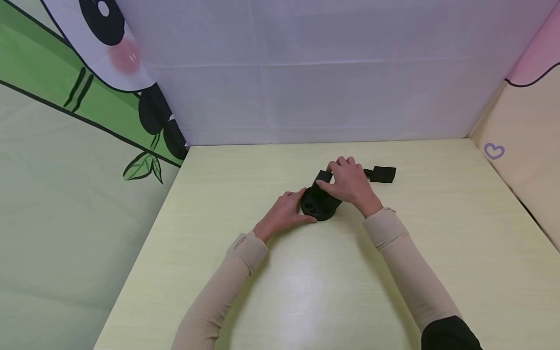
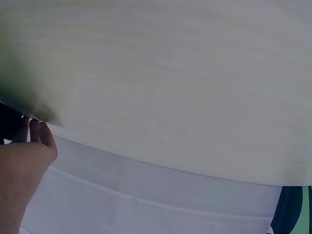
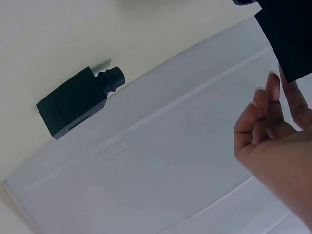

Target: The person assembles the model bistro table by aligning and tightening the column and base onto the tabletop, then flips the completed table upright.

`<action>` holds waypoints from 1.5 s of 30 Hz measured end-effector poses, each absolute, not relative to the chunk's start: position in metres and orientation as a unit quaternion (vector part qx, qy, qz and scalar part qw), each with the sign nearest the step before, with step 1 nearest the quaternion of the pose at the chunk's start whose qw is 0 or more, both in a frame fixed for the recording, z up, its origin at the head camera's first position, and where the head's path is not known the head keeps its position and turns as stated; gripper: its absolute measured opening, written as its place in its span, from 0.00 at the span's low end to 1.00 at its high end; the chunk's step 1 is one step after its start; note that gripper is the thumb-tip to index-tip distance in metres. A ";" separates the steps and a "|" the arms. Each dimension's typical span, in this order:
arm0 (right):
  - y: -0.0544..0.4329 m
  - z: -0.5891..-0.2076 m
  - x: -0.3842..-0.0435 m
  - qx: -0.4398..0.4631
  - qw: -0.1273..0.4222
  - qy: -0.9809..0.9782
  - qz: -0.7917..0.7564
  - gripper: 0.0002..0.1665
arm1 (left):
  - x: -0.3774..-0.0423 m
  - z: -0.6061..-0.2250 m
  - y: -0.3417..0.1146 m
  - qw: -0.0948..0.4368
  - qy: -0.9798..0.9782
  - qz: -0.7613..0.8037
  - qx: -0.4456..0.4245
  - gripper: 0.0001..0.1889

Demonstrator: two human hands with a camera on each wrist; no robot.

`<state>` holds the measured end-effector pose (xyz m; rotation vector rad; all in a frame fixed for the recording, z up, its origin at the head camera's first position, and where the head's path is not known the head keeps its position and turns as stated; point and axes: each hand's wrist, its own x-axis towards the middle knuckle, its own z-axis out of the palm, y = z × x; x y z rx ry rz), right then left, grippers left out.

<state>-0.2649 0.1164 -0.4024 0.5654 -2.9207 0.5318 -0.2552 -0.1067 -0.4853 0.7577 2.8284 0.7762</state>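
Observation:
A black piece with a round base and a rectangular upper block stands on the table. My left hand holds the base from the left, thumb in front and fingers behind. My right hand grips the upper part from the right, covering some of it. In the right wrist view, fingers touch the dark block. The left wrist view shows only part of the hand beside a dark form. Right of my right hand lies a separate black rectangular piece with a ridged, narrower end.
The pale wooden table meets a light purple cloth backdrop at its far edge. A printed green and white cloth hangs on the left, and a beige panel with a heart on the right.

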 end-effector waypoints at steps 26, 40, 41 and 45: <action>0.120 -0.402 -0.262 0.226 0.030 -0.954 0.192 0.34 | -0.255 -0.484 -0.107 0.057 0.932 0.259 0.246 0.49; 0.114 -0.404 -0.260 0.235 0.055 -0.956 0.167 0.32 | -0.257 -0.486 -0.107 0.049 0.929 0.260 0.258 0.47; 0.114 -0.404 -0.259 0.235 0.056 -0.956 0.167 0.32 | -0.257 -0.487 -0.107 0.049 0.929 0.260 0.258 0.48; 0.112 -0.407 -0.259 0.236 0.064 -0.956 0.164 0.30 | -0.257 -0.488 -0.107 0.051 0.930 0.260 0.257 0.48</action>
